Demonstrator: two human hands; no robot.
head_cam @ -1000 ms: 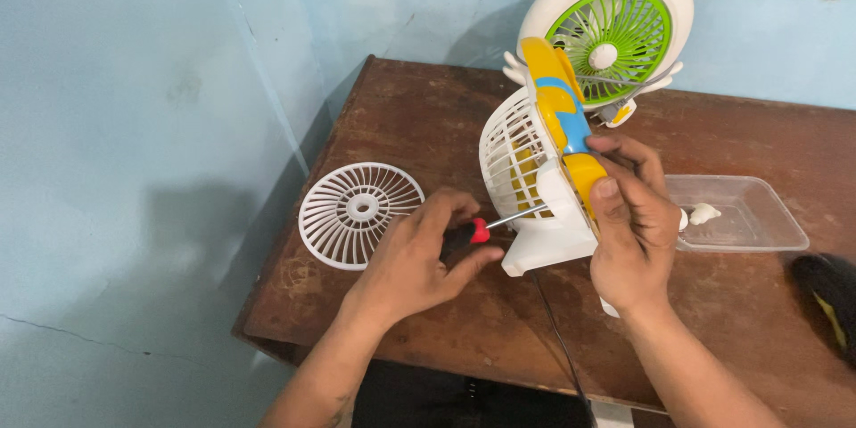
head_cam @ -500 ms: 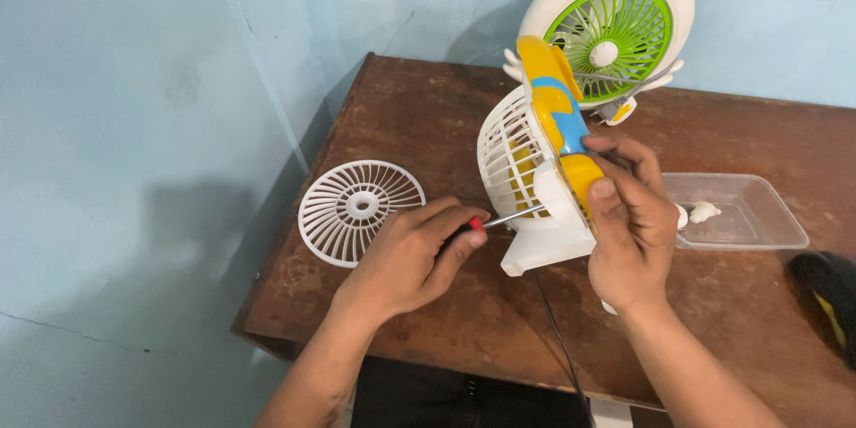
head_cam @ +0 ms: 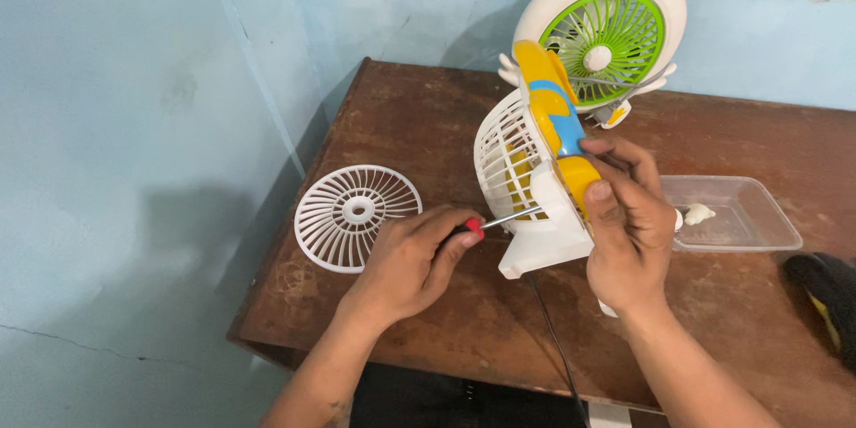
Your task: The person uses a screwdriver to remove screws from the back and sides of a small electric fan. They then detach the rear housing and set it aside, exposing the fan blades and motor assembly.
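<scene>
A small white desk fan point(head_cam: 526, 187) with a yellow and blue body stands on the brown wooden table point(head_cam: 419, 125), its front grille removed. My right hand point(head_cam: 624, 223) grips the fan's yellow back and holds it upright. My left hand point(head_cam: 415, 259) holds a red-handled screwdriver point(head_cam: 486, 225) whose metal tip reaches into the fan's white cage near its base. The loose round white grille point(head_cam: 357, 214) lies flat on the table to the left of my left hand.
A second white fan with a green grille point(head_cam: 606, 45) stands at the back against the blue wall. A clear plastic tray point(head_cam: 740, 214) with a small white piece sits at right. A black object point(head_cam: 825, 290) lies at the right edge. A black cable point(head_cam: 557, 348) hangs over the front.
My left hand has shifted slightly, keeping the screwdriver's tip at the fan's cage. The fan and my right hand stay nearly where they were.
</scene>
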